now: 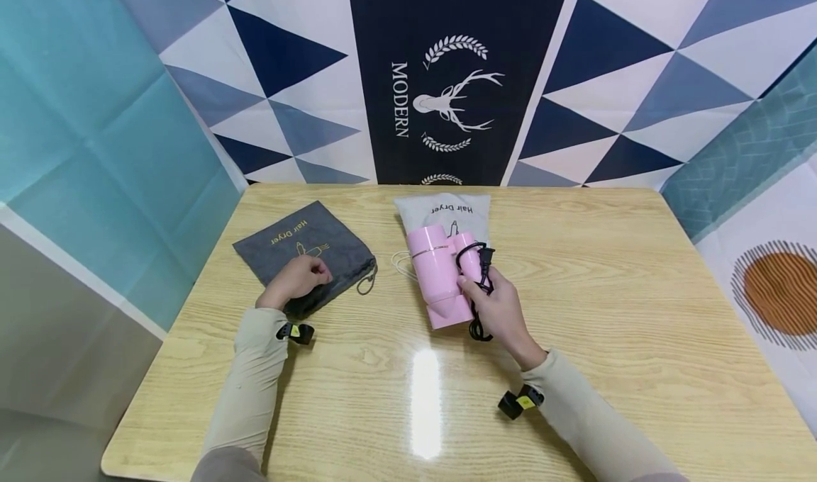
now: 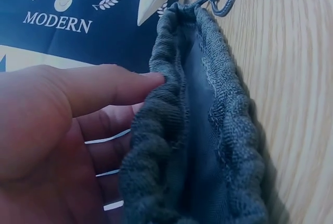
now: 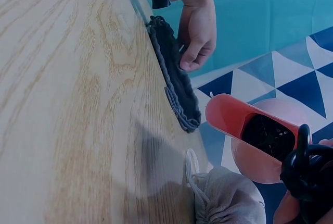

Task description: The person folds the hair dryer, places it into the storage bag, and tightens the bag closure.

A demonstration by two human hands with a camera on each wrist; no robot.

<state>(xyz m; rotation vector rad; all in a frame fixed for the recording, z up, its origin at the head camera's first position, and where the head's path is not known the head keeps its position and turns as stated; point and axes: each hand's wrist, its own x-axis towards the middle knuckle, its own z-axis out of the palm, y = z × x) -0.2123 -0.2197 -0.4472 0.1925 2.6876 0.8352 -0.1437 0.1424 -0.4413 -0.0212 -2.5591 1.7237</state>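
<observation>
My left hand (image 1: 298, 278) pinches the upper layer at the mouth of a dark grey drawstring bag (image 1: 332, 237) printed "Hair Dryer". In the left wrist view, the thumb lies on the gathered rim (image 2: 156, 114), fingers go behind it, and the mouth gapes. A pink hair dryer (image 1: 437, 273), folded, is in the grip of my right hand (image 1: 501, 310), along with its bundled black cord (image 1: 479, 326). Its nozzle (image 3: 229, 114) points toward the grey bag in the right wrist view. Behind the dryer lies a light grey bag (image 1: 415, 209), also printed "Hair Dryer" and partly covered by it.
The light bag's white drawstring (image 1: 401, 264) trails to its left on the wooden table (image 1: 606, 290). A patterned cloth backdrop (image 1: 306, 49) rises along the far table edge, and a teal cloth (image 1: 115, 127) hangs at the left. Each wrist wears a small black camera.
</observation>
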